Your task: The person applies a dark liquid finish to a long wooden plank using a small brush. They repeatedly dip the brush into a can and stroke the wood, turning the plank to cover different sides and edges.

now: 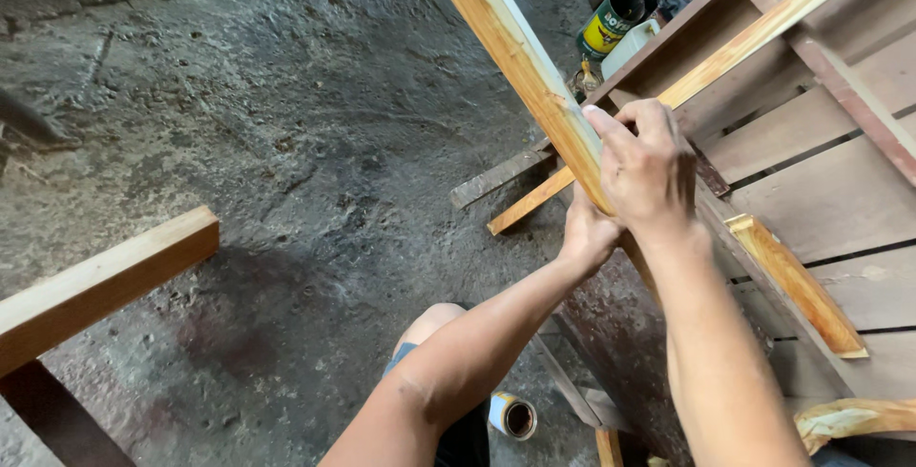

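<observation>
The rough concrete floor (pixel 286 143) fills the left and centre of the frame. At right sits a wooden slatted frame (pixel 830 190). A long wooden strip (pixel 520 57) slants from the top centre down to the middle, where both hands hold it. The right hand (pixel 649 166) has its fingers (pixel 611 128) clamped over the strip's upper face — the left hand (pixel 587 233) grips it from below, fingers closed around it. A thick beam (pixel 105 281) lies at lower left. Smaller things: a yellow can (pixel 611 20) at the top, a short varnished block (pixel 797 286) at right, a small tin (pixel 513 416) at bottom centre.
</observation>
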